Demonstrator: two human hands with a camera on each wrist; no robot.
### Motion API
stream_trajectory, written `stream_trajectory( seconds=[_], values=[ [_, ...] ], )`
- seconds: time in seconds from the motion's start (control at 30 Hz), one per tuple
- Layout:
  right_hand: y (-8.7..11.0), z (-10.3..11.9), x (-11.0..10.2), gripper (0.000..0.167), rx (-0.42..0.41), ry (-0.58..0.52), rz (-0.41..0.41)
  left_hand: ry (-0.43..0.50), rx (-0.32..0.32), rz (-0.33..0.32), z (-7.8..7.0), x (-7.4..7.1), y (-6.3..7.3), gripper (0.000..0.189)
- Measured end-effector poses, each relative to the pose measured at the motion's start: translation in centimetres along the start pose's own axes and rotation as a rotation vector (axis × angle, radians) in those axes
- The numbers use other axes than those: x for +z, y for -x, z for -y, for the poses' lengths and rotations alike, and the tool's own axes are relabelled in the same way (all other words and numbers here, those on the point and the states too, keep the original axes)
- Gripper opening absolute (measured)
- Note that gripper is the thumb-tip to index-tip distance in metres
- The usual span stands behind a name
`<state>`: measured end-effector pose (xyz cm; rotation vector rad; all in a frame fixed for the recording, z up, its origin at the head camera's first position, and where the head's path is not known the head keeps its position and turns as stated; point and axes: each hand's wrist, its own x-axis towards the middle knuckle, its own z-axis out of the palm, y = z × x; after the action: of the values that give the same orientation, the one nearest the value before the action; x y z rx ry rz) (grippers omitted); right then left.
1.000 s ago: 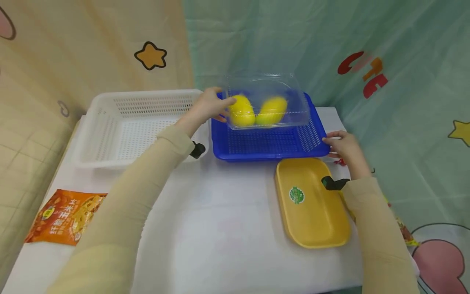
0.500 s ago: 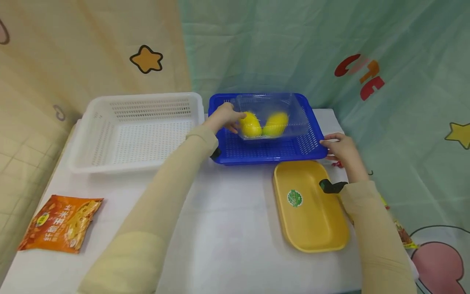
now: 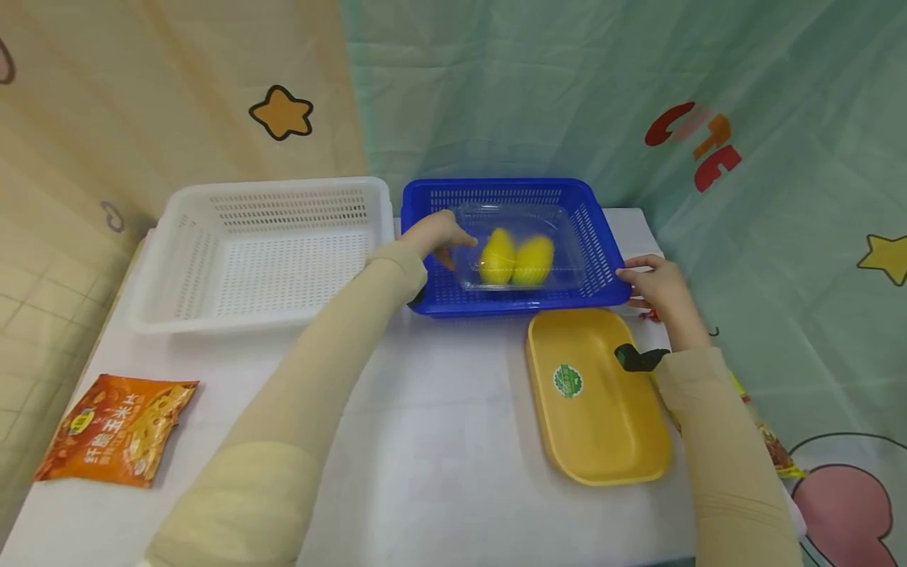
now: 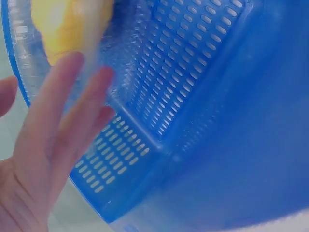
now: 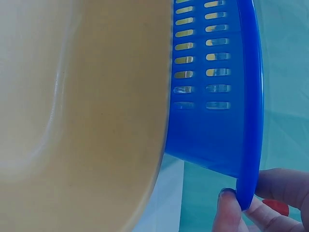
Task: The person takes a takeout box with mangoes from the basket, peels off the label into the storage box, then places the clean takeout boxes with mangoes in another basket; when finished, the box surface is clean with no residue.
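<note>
A clear plastic box (image 3: pixel 567 236) with two yellow fruits (image 3: pixel 533 260) inside sits in the blue basket (image 3: pixel 524 301). Their exact kind is too blurred to tell. My left hand (image 3: pixel 439 234) is over the basket's left part, beside the box's left end. In the left wrist view, the fingers of that hand (image 4: pixel 53 121) are extended and the thumb stands apart, with nothing gripped between them. My right hand (image 3: pixel 660 290) pinches the basket's front right corner. The right wrist view shows thumb and fingers (image 5: pixel 285 186) on either side of the blue rim (image 5: pixel 253 121).
A white basket (image 3: pixel 269 276) stands to the left of the blue one. An orange snack bag (image 3: pixel 116 429) lies at the front left of the white table (image 3: pixel 425 472). A yellow tray (image 3: pixel 602 402) is in front of the blue basket, with another package (image 3: pixel 775 449) partly behind the right sleeve.
The clear box with the fruits has gone down into the blue basket, and my left hand has let go of it. My right hand keeps its hold on the rim.
</note>
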<state>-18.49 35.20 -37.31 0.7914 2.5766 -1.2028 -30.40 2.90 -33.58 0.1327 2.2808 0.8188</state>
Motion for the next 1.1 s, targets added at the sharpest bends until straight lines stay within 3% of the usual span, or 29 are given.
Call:
stream_trajectory(
  seconds=[0.1,0.23,0.47,0.6,0.73,0.87,1.1],
  values=[
    [0.8,0.6,0.0,0.057,-0.001,0.010,0.007,-0.052,-0.002,-0.001,0.0,-0.2,0.3,0.076],
    [0.6,0.7,0.0,0.057,-0.005,0.028,0.002,-0.039,0.042,-0.011,0.2,-0.4,0.7,0.073],
    [0.2,0.4,-0.1,0.058,-0.015,0.022,0.013,0.072,0.148,0.030,0.4,-0.7,1.1,0.064],
    [0.1,0.0,-0.2,0.059,-0.041,0.023,0.017,0.116,0.221,0.024,1.1,-0.9,2.3,0.059],
    [-0.2,-0.2,-0.2,0.060,-0.030,0.022,0.023,0.184,0.301,-0.014,3.0,-1.5,4.5,0.051],
    [-0.3,-0.6,-0.3,0.062,-0.008,0.025,0.041,0.218,0.352,-0.104,5.9,-1.9,6.7,0.044],
    [-1.0,-2.3,-0.2,0.062,-0.012,0.006,0.045,0.159,0.341,-0.280,11.2,-2.1,9.4,0.042]
  ],
)
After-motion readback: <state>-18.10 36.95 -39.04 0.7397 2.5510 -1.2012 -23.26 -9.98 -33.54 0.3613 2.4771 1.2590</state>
